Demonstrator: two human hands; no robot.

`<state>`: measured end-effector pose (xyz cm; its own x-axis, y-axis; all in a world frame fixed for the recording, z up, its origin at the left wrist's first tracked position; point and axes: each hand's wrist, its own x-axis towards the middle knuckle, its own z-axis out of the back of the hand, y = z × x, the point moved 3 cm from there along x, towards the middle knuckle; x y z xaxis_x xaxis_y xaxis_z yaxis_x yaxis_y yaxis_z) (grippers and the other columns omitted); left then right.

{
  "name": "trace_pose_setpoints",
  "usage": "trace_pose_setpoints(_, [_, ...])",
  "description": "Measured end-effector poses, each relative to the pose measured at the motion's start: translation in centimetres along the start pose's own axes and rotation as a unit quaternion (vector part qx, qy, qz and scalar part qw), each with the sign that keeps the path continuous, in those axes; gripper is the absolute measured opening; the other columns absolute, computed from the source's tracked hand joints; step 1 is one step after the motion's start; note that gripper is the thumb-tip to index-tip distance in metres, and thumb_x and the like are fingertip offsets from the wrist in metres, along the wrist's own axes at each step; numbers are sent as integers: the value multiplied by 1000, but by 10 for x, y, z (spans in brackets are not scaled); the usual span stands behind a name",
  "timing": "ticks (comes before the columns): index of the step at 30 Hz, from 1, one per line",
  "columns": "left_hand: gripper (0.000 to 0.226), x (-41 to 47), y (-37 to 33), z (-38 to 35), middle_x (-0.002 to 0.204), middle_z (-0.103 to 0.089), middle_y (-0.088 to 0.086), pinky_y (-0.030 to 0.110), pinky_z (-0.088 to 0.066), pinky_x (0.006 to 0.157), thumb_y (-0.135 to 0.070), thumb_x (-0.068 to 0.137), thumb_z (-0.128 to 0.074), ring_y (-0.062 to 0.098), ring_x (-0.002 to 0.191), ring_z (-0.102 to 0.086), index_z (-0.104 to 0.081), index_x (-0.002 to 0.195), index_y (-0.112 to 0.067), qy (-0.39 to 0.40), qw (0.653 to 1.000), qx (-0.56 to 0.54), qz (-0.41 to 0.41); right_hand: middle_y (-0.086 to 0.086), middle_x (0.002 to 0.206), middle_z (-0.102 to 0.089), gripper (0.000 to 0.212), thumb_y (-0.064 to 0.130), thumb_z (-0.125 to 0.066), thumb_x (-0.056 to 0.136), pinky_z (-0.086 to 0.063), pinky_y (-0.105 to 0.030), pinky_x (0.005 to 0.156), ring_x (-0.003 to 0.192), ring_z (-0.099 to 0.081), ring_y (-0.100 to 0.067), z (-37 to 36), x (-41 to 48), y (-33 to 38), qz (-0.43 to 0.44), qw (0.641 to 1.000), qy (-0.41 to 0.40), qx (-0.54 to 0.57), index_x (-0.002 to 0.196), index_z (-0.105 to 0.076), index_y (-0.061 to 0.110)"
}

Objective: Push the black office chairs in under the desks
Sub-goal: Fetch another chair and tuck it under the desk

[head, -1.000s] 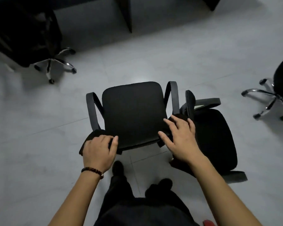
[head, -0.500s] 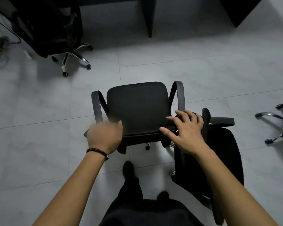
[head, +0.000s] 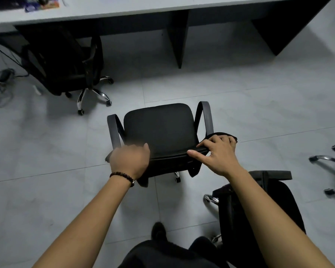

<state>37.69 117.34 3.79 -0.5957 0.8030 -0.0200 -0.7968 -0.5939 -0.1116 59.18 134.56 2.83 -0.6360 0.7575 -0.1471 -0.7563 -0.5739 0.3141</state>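
Looking down, we see a pale-topped desk (head: 124, 14) running across the top of the view. A dark panel (head: 177, 45) drops from it to the tiled floor (head: 46, 151) and divides two bays. On the left a second chair (head: 66, 60) sits part-way under the desk with its chrome base sticking out onto the tiles. A tangle of cables (head: 2, 82) lies beside it at the far left. A third chair (head: 259, 219) stands close on our right, partly under our right forearm and just behind the one we handle. A chrome chair base (head: 327, 163) shows at the right edge. Our chair (head: 159, 128) stands on the tiles in the middle, well apart from the desk, with its seat and armrests pointing toward it. The panel stands ahead, roughly in line with its right armrest. The backrest is the part nearest us, and both hands are at its top edge. Our right hand (head: 219, 153) grasps the right end, fingers curled over the top and thumb stretched along the rear edge. Our left hand (head: 130, 161), with a bead bracelet (head: 122, 176) at the wrist, lies over the left end. It is smeared by blur and its fingers are hidden beyond the knuckles, so we cannot tell whether it grips or merely rests. One dark shoe (head: 159, 231) shows on the floor behind the chair, between our forearms.
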Motion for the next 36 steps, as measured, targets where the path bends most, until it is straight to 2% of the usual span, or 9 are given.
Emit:
trace_pose_setpoints(7, [58, 90, 16, 5, 43, -30, -7, 31, -33, 54, -37, 97, -33, 24, 47, -40, -27, 41, -22, -4, 1000, 3, 19, 9, 100, -57, 76, 95, -22, 68, -16, -40, 103, 114, -39, -22, 8, 92, 16, 22, 1000, -16, -5, 96, -69, 42])
trace_pose_setpoints(14, [58, 219, 19, 9, 43, -35, -5, 30, -23, 50, -35, 97, -32, 21, 44, -38, -35, 42, -18, -21, 998, 17, 51, 8, 97, -58, 78, 95, -21, 69, -17, -38, 98, 110, -41, -22, 27, 236, 18, 60, 997, -38, -16, 94, -71, 40])
trace_pose_setpoints(23, [55, 363, 29, 14, 48, -44, -1, 33, -30, 56, -38, 93, -20, 22, 49, -45, -38, 45, -17, 9, 997, 14, 80, 2, 105, -57, 82, 93, -16, 72, -17, -44, 104, 114, -41, -27, 57, 391, 32, 88, 994, 30, -56, 101, -67, 36])
trace_pose_setpoints(27, [56, 420, 37, 16, 44, -41, -1, 33, -28, 55, -39, 89, -18, 18, 42, -38, -37, 42, -16, -4, 996, 5, 88, 4, 102, -57, 82, 93, -15, 71, -18, -44, 103, 113, -41, -26, 66, 446, 38, 86, 995, 24, -48, 95, -66, 34])
trace_pose_setpoints(31, [60, 476, 56, 10, 43, -45, 0, 35, -41, 62, -43, 89, -15, 19, 43, -42, -40, 41, -16, -19, 995, 2, 101, 6, 99, -56, 79, 93, -18, 72, -17, -43, 102, 113, -40, -25, 70, 507, 50, 88, 995, 17, -52, 91, -66, 33])
trace_pose_setpoints(36, [58, 558, 75, 15, 47, -46, -2, 34, -36, 64, -42, 91, -18, 22, 51, -47, -38, 42, -19, -27, 996, 4, 88, 7, 99, -55, 80, 94, -17, 71, -17, -42, 103, 113, -40, -25, 76, 588, 66, 78, 996, 20, -50, 94, -68, 36])
